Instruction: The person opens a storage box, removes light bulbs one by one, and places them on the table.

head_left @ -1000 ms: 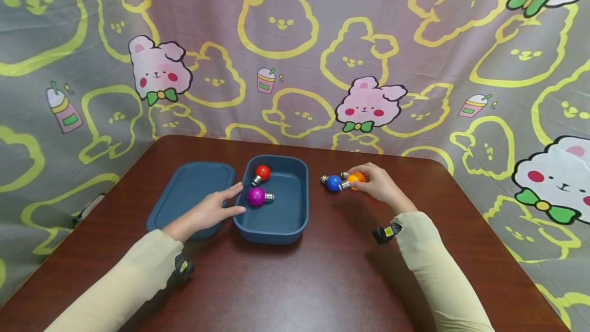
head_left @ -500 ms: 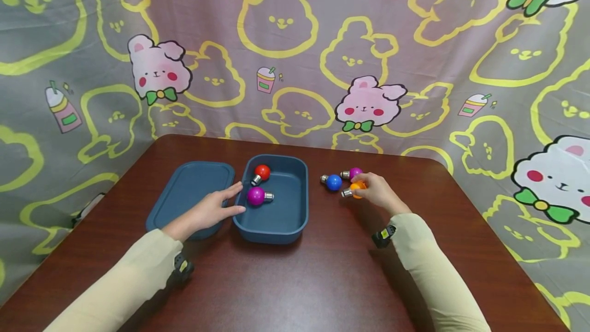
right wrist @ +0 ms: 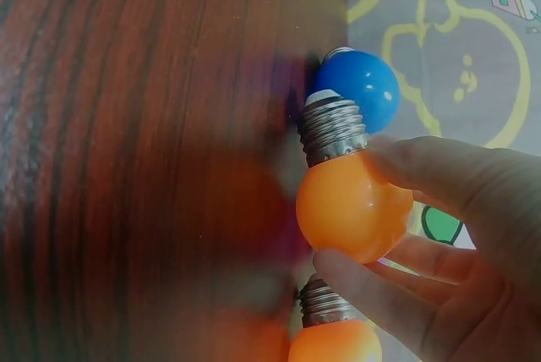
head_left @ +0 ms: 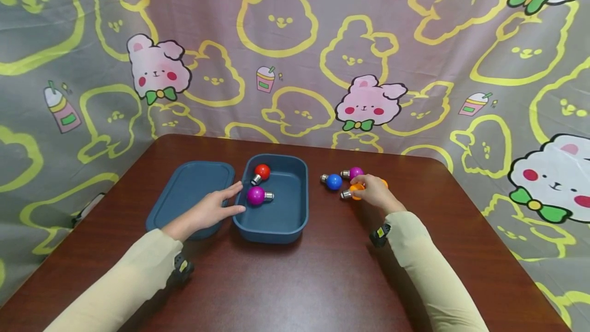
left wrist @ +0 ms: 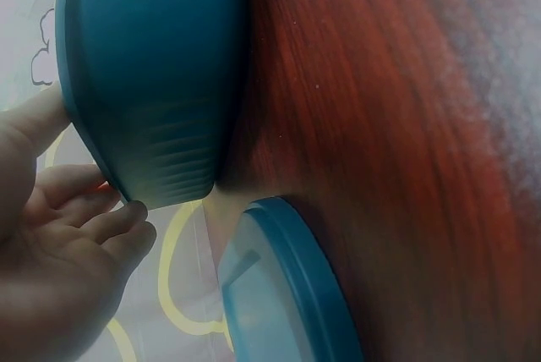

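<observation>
No legible text, labels, brands, numbers or signs on anything.

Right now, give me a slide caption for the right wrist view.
Right hand holds an orange bulb, with a blue bulb and another orange bulb nearby.

A dark red-brown wooden table (head_left: 295,291) is marked by streaked grain and a soft sheen. On it, a blue lid (head_left: 193,183) is laid flat beside a blue box (head_left: 272,236); right of these, a blue bulb (head_left: 334,182), a purple bulb (head_left: 356,172) and a partly hidden orange bulb (right wrist: 338,343) are grouped.
</observation>
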The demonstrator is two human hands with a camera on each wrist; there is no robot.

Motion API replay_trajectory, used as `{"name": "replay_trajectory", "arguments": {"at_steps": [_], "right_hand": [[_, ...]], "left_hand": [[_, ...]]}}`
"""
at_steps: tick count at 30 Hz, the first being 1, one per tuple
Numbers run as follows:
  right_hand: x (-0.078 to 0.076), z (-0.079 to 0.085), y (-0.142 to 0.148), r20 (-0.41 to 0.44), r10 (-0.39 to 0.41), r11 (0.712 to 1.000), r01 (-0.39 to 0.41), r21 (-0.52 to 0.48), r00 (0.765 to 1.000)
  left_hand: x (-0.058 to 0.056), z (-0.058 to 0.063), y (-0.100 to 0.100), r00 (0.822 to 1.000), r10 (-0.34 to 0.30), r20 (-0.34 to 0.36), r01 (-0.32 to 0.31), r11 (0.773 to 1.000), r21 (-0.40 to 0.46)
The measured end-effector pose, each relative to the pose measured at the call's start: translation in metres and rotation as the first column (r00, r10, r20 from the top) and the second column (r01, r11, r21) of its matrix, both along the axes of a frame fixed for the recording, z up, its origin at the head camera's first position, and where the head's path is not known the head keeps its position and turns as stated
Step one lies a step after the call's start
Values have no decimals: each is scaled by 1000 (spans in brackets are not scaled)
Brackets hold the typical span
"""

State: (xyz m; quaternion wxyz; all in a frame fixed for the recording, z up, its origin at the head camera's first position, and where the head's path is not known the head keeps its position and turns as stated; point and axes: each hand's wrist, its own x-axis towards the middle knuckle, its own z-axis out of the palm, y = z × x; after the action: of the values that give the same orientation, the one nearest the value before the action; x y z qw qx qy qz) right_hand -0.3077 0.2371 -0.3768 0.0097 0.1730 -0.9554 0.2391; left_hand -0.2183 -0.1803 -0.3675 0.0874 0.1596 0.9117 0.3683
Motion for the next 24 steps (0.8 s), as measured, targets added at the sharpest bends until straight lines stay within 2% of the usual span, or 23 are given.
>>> {"name": "replay_trajectory", "arguments": {"at_steps": [10, 24], "right_hand": [[0, 1, -1, 41, 10, 1000, -11, 20, 999], [-1, 2, -1, 36, 18, 999, -19, 38, 999]], "left_hand": [[0, -1, 0, 1000, 0, -2, 0, 1000, 1], [1, 0, 0, 1000, 5, 5, -5, 1000, 9]]}}
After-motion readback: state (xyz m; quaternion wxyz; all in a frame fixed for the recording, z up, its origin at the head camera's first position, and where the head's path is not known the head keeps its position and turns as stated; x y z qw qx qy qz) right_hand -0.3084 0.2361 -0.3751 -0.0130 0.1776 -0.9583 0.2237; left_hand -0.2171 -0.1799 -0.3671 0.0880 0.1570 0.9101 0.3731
